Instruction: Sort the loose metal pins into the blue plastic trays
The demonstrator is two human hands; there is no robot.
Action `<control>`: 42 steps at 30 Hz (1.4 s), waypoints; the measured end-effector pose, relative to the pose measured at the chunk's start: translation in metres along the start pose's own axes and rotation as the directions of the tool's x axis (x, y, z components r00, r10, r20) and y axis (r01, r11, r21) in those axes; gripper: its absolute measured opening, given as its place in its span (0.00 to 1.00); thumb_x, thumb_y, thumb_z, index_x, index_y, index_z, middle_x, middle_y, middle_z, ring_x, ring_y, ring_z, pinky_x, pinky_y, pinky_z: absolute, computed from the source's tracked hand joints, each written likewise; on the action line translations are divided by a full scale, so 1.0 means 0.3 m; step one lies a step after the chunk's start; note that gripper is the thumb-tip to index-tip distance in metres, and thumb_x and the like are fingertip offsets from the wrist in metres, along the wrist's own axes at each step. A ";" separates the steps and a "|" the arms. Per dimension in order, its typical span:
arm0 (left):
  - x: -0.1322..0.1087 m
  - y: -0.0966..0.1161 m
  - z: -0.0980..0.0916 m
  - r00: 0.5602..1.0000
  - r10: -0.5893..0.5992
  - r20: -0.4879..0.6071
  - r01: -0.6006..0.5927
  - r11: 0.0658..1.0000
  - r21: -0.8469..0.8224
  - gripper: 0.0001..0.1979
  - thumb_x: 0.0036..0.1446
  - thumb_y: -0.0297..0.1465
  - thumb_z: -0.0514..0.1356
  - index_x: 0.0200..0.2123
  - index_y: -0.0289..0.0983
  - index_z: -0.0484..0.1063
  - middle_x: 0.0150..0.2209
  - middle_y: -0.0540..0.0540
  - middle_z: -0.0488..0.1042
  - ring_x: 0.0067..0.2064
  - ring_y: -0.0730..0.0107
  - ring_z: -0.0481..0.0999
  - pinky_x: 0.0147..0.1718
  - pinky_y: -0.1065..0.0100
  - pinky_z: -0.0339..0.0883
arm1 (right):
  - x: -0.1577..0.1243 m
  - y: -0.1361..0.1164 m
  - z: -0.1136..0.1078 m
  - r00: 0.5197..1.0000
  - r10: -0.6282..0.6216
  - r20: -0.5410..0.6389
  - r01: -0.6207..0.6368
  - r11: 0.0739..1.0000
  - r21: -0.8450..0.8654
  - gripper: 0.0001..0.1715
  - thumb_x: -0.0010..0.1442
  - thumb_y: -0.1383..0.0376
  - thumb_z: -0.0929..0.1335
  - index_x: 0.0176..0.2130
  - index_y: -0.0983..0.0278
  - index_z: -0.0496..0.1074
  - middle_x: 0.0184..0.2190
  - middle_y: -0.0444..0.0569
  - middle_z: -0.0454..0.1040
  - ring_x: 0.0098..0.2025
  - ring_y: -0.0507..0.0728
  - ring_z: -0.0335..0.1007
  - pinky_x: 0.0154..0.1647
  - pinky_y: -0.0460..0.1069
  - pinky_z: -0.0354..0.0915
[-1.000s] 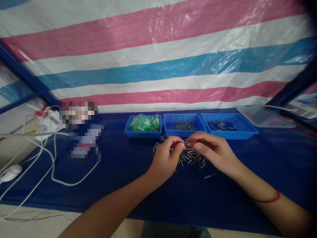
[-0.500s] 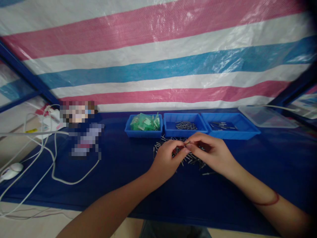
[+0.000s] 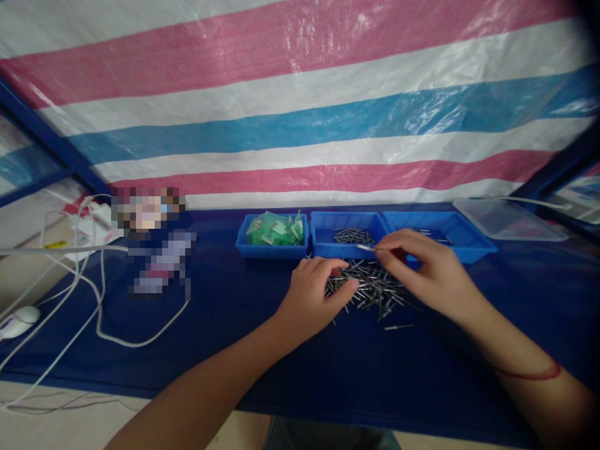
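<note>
My right hand [image 3: 429,269] pinches a blind rivet [image 3: 365,247] between thumb and fingertips, its pale end pointing left, just in front of the middle bin. My left hand [image 3: 312,287] rests at the left side of a heap of rivets [image 3: 370,287] on the table, thumb and forefinger apart with nothing seen between them. Behind my hands stand three blue bins in a row. Small green packets [image 3: 274,230] fill the left bin [image 3: 272,251]. Rivets lie in the middle bin [image 3: 323,225], and a few show in the right bin [image 3: 469,247], partly hidden by my right hand.
One loose rivet [image 3: 398,327] lies in front of the heap on the blue table [image 3: 225,325]. White cables [image 3: 100,306] and a power strip crowd the left end, beside blurred-out items. A clear plastic lid [image 3: 506,219] lies at the back right, before a striped sheet [image 3: 300,137].
My hands were together, fingertips meeting over the heap. My right hand has moved right and slightly up with a rivet; my left hand stayed and its fingers have parted.
</note>
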State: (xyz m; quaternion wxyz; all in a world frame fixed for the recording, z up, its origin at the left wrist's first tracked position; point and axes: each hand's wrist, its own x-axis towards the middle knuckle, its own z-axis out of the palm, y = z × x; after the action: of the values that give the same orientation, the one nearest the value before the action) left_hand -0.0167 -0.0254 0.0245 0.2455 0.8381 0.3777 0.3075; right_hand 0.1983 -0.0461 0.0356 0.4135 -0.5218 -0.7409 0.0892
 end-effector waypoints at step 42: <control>-0.038 0.118 0.207 0.829 0.450 0.332 -0.557 0.613 0.560 0.04 0.60 0.24 0.53 0.33 0.33 0.66 0.31 0.45 0.65 0.31 0.66 0.70 0.24 0.67 0.63 | 0.016 0.077 -0.043 0.981 0.108 -0.162 -0.158 0.928 -0.336 0.11 0.59 0.61 0.65 0.34 0.63 0.74 0.31 0.50 0.76 0.35 0.59 0.68 0.38 0.53 0.62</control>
State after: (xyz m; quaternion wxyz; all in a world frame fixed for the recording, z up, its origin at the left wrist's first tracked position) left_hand 0.0379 -0.0665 0.0008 -0.1205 0.9634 0.1864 0.1503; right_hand 0.2230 -0.0359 0.0333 0.3590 -0.6406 -0.6768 -0.0521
